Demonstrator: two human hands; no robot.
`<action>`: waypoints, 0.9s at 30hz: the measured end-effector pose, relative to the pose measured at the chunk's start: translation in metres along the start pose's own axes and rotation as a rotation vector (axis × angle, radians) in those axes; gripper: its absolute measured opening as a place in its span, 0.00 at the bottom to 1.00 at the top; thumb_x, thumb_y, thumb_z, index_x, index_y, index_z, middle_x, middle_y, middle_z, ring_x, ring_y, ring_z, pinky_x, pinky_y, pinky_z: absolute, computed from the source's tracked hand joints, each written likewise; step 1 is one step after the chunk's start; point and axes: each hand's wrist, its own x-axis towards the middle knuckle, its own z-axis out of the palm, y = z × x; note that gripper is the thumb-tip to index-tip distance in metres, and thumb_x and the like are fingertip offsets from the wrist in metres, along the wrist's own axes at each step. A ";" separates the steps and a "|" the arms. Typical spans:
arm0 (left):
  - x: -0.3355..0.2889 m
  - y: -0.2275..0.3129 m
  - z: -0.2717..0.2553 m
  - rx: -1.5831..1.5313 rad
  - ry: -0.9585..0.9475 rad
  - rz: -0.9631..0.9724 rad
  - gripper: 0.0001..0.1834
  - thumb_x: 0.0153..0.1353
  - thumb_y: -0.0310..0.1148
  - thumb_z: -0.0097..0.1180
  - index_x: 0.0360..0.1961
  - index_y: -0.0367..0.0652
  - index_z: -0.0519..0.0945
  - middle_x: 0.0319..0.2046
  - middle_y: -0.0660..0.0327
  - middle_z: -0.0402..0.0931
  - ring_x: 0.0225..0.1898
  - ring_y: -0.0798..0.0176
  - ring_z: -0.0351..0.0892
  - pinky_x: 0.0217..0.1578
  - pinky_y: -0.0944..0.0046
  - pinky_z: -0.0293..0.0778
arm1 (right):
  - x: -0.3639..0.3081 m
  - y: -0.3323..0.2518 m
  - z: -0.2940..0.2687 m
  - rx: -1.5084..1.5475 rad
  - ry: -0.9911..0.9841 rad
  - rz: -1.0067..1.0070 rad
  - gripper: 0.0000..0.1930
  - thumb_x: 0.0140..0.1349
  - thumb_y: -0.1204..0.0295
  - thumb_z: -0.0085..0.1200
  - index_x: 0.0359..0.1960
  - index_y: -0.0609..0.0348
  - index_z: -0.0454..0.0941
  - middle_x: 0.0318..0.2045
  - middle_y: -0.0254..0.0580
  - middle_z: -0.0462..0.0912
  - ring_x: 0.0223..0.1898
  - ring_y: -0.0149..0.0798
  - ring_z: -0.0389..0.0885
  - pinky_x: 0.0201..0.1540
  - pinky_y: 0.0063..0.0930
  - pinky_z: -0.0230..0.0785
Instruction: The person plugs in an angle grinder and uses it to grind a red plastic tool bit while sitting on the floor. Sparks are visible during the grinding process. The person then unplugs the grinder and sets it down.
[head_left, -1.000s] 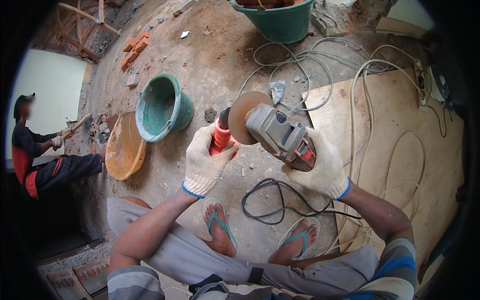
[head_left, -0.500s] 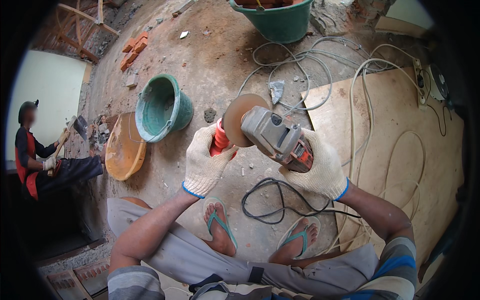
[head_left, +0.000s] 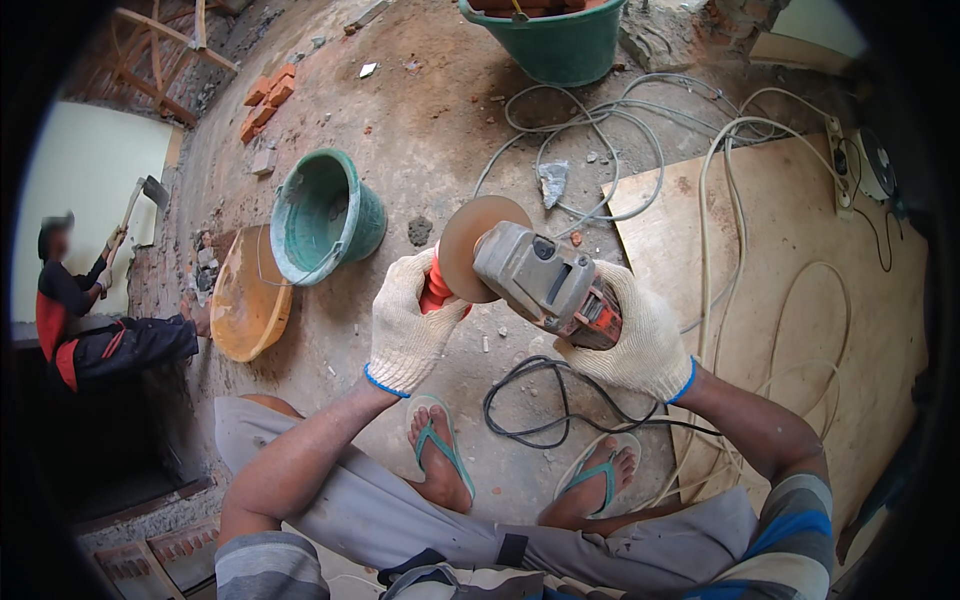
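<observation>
An angle grinder (head_left: 545, 275) with a grey head and an orange-and-black body is held up in front of me, over the concrete floor. Its round brown disc (head_left: 470, 245) points to the left. My right hand (head_left: 640, 335), in a cream knitted glove with a blue cuff, wraps round the grinder's body. In the same kind of glove, my left hand (head_left: 408, 325) is closed round a red ribbed handle (head_left: 436, 285) beside the disc. Where the handle joins the tool is hidden behind the disc. Below the grinder, a black cable (head_left: 520, 437) lies coiled near my feet.
A tilted green bucket (head_left: 362, 225) and an orange basin (head_left: 240, 325) stand left. Bricks (head_left: 265, 100) lie beyond them, and a green tub (head_left: 550, 50) is at the back. Grey cable (head_left: 650, 150) loops beside a plywood sheet (head_left: 790, 330). A co-worker (head_left: 75, 300) sits far left with a long-handled tool.
The grinder has shifted slightly left and down in my hands, which keep their hold. At the far left, the co-worker has swung the long-handled tool up from waist height to above the head.
</observation>
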 end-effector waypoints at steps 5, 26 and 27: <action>0.001 -0.001 0.000 -0.008 0.003 -0.005 0.29 0.59 0.33 0.79 0.59 0.37 0.81 0.48 0.52 0.86 0.49 0.55 0.89 0.53 0.57 0.82 | 0.000 0.005 0.002 -0.031 0.040 0.058 0.44 0.53 0.60 0.81 0.68 0.61 0.70 0.51 0.53 0.87 0.51 0.52 0.90 0.57 0.41 0.82; -0.004 -0.001 -0.001 -0.157 -0.036 -0.017 0.28 0.58 0.29 0.80 0.58 0.38 0.81 0.49 0.55 0.85 0.49 0.60 0.86 0.52 0.59 0.82 | -0.003 0.006 -0.004 0.035 -0.052 -0.044 0.48 0.49 0.59 0.83 0.69 0.63 0.70 0.53 0.54 0.86 0.52 0.50 0.90 0.57 0.40 0.81; -0.005 -0.001 -0.001 -0.159 -0.045 -0.040 0.30 0.56 0.29 0.80 0.59 0.38 0.81 0.50 0.53 0.84 0.51 0.55 0.86 0.54 0.58 0.81 | -0.003 0.006 -0.004 0.040 -0.048 -0.029 0.48 0.49 0.59 0.83 0.69 0.63 0.70 0.53 0.54 0.86 0.52 0.50 0.90 0.57 0.41 0.81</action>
